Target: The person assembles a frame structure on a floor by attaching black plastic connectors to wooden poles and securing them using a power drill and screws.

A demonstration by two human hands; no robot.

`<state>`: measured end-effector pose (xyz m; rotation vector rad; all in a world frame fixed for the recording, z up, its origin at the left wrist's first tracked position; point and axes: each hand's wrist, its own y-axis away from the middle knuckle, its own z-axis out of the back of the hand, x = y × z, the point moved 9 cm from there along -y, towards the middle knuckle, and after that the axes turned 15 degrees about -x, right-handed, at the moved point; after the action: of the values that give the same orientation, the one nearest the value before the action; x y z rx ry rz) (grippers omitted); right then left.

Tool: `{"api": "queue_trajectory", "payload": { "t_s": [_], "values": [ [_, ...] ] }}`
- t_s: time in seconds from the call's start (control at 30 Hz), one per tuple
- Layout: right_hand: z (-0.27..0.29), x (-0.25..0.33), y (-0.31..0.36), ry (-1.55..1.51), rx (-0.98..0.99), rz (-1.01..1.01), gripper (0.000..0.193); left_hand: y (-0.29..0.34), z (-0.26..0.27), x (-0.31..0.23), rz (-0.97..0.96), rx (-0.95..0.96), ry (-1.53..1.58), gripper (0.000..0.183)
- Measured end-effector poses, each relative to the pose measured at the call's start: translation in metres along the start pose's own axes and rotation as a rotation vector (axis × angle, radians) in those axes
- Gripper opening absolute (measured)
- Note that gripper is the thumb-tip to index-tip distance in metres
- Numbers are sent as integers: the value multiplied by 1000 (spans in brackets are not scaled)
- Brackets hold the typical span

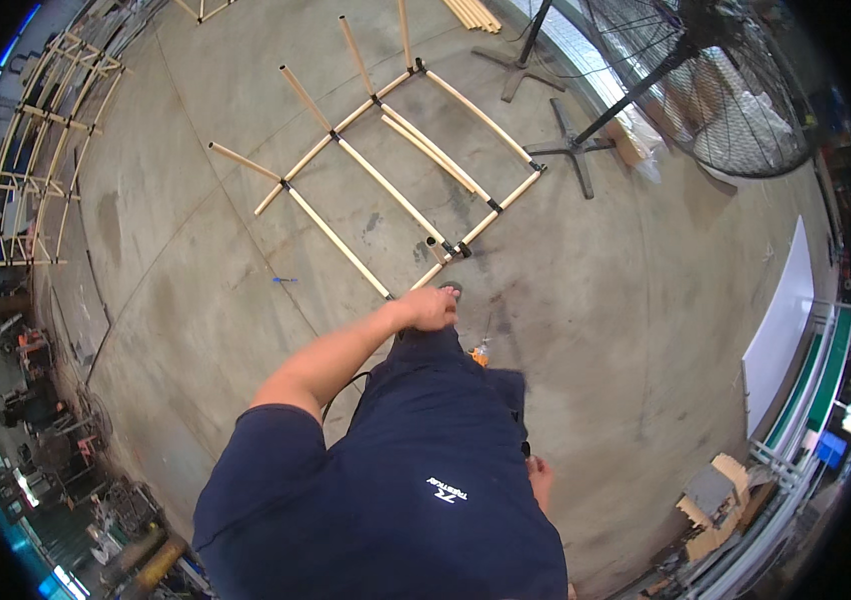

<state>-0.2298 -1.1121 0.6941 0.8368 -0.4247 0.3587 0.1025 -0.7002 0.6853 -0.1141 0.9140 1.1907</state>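
Observation:
My left hand (433, 309) is in front of my dark trousers, over my leg, just short of the near edge of a tube frame. Its fingers bend down and are mostly hidden, and nothing shows in it. The frame (386, 190) lies on the floor, made of pale tubes with black joints (334, 136). Several tubes stand up from its far left side. Beside my right hip is my right hand (541, 482), largely covered by my body, so its fingers cannot be made out. A small orange object (480, 353) shows by my right leg.
Loose pale tubes (430, 152) lie inside the frame. Large black fans (746, 100) on cross-shaped feet (574, 147) stand at the far right. A tall tube rack (46, 150) is at the left, above machinery parts (41, 405). A white panel (784, 320) and torn cardboard (716, 505) are at right.

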Motion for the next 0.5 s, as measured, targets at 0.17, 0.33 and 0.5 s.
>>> {"api": "queue_trajectory", "payload": {
  "t_s": [0.17, 0.33, 0.5],
  "values": [
    [21, -4, -41, 362, 98, -58, 38, -59, 22, 106, 365, -122, 87, 38],
    [27, 61, -134, 530, 177, 10, 35, -55, 29, 199, 599, -352, 27, 39],
    [-4, 203, -262, 473, 261, 115, 32, -7, 30, 235, 871, -510, 104, 41]
  ]
}}
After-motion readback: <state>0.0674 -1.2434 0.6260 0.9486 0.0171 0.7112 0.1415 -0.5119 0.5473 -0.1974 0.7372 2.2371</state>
